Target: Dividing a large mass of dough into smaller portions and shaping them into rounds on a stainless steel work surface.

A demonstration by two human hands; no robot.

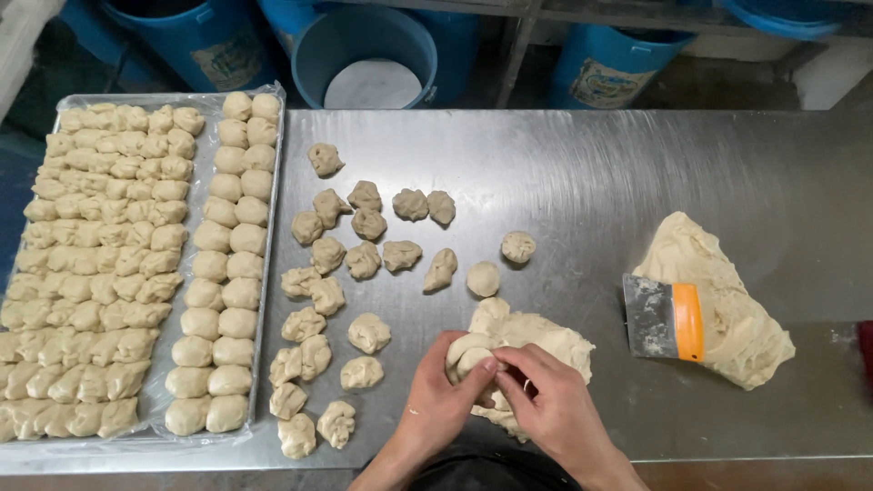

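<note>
My left hand and my right hand meet at the near edge of a steel table. Both pinch a small piece of dough at the left end of a pale dough mound. Several rough torn dough pieces lie scattered left of the hands. Two rounder balls sit just beyond the mound.
A plastic-lined metal tray at the left holds several rows of dough lumps and rounded balls. At the right, a larger dough mass carries a scraper with an orange handle. Blue buckets stand behind the table.
</note>
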